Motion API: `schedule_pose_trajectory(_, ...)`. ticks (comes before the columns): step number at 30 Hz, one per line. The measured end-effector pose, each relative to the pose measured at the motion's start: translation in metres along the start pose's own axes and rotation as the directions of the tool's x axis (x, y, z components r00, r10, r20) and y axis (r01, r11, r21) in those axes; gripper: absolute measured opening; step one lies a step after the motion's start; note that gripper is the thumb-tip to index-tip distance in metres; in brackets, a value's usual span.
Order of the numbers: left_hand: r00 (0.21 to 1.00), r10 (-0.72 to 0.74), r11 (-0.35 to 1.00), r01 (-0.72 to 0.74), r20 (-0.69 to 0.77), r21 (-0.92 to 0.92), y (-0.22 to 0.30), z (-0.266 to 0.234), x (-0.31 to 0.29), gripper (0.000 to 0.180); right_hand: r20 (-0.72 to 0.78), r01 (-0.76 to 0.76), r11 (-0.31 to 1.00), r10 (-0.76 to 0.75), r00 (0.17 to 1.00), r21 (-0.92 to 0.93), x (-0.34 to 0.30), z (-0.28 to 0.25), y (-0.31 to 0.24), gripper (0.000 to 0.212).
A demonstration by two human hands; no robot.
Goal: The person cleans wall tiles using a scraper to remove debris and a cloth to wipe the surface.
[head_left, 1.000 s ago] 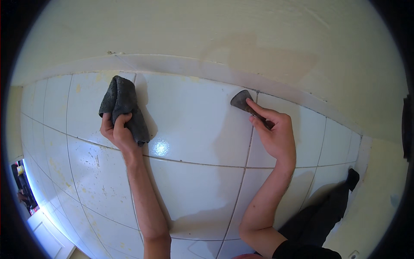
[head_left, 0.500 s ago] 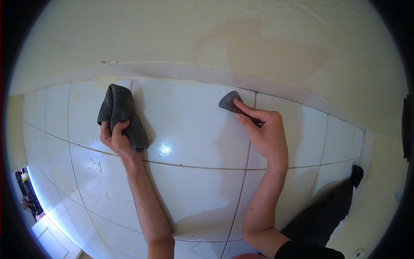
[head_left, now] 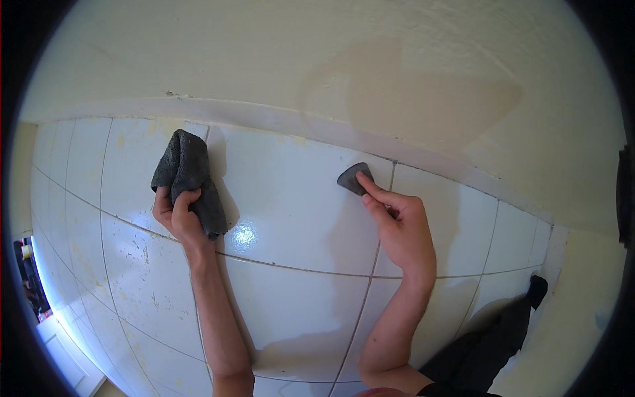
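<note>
A folded dark grey cloth [head_left: 190, 162] is gripped between the thumb and fingers of my left hand [head_left: 184, 215], held out over the white tiled floor [head_left: 291, 198] at left. My right hand [head_left: 405, 231] is closed on a scraper [head_left: 354, 178] with a flared grey blade. The index finger lies stretched along the blade and the thumb is beneath it; the handle is hidden in my hand. Its wide edge points left, close to the tile surface near a grout joint. Whether the edge touches the tile I cannot tell.
A cream wall [head_left: 231, 59] with a low ledge along its foot bounds the far side. Yellowish smears and chips mark the tiles at left. My dark-clad leg [head_left: 489, 337] stretches along the right, near another wall. A white door panel [head_left: 69, 354] shows at lower left.
The view has tilted slightly, shifting the floor lines. My right hand has come lower behind the blade, with the index finger straighter along it. My left hand still grips the cloth in nearly the same spot.
</note>
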State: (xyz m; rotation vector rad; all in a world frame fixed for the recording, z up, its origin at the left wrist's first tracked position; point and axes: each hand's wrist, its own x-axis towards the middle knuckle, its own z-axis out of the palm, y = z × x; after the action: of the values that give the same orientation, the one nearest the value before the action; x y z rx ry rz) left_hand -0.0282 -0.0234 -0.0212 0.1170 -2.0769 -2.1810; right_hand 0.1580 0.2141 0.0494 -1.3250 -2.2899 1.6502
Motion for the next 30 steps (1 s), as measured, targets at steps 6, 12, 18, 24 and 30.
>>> schedule_pose_trajectory(6,0.999,0.032,0.999,-0.031,0.042,-0.031,0.001,0.002,-0.001,0.051,0.015,0.023,0.999,-0.023,1.0,0.023,0.0,0.002,0.0,0.031)
schedule_pose_trajectory(12,0.999,0.022,1.0,-0.021,0.048,-0.022,0.005,0.003,-0.003,0.051,0.035,-0.008,0.997,0.005,0.999,0.074,0.0,0.004,-0.003,0.031)
schedule_pose_trajectory(18,0.999,0.008,1.0,-0.007,0.037,-0.013,0.006,0.004,-0.004,0.048,0.028,-0.011,0.996,0.009,1.0,0.083,-0.001,0.004,-0.003,0.031)
schedule_pose_trajectory(24,0.999,0.015,1.0,-0.016,0.046,0.016,0.006,0.002,-0.004,0.047,0.042,0.013,0.999,-0.015,0.999,0.048,0.0,0.004,0.001,0.032)
schedule_pose_trajectory(30,0.998,0.01,1.0,-0.011,0.056,0.025,0.006,0.002,-0.005,0.048,0.083,-0.037,0.999,0.034,0.996,0.038,-0.005,0.002,-0.005,0.032)
